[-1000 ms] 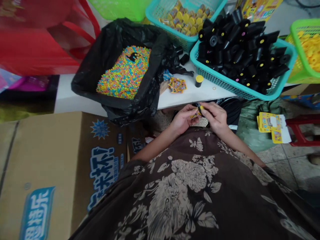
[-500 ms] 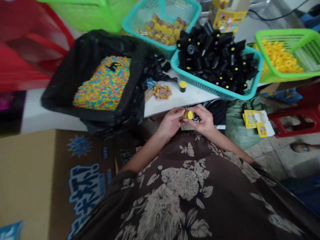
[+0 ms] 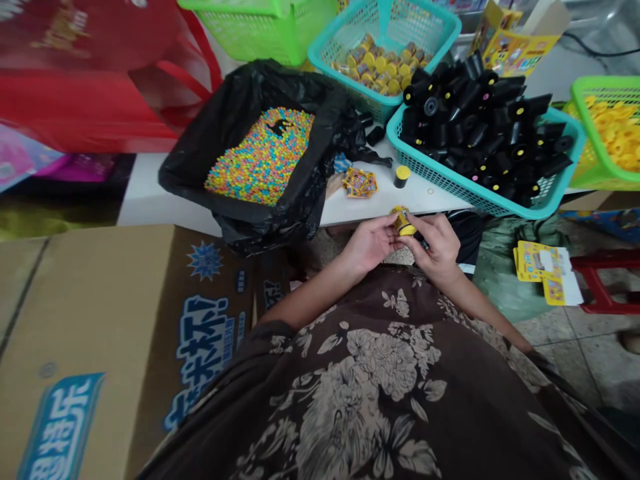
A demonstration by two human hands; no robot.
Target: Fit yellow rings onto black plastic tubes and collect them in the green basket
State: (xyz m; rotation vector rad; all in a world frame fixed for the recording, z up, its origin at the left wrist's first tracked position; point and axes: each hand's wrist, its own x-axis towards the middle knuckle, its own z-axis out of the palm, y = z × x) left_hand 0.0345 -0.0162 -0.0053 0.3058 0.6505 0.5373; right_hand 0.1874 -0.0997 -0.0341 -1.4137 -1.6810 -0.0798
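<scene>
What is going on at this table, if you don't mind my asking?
A person is holding a small yellow cylinder in the fingers of both the left hand and the right hand, just off the near edge of the white table. On it, a black cup with a yellow top stands upright beside printed yellow pieces, between a black bag of colourful beads and a teal basket heaped with black parts.

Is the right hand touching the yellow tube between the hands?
Touching: the head view shows the right hand with fingers against the yellow tube.

2 hands (image 3: 370, 245), 1 held container (image 3: 404, 223), 2 teal baskets (image 3: 447, 175), 2 green baskets (image 3: 260, 33).
</scene>
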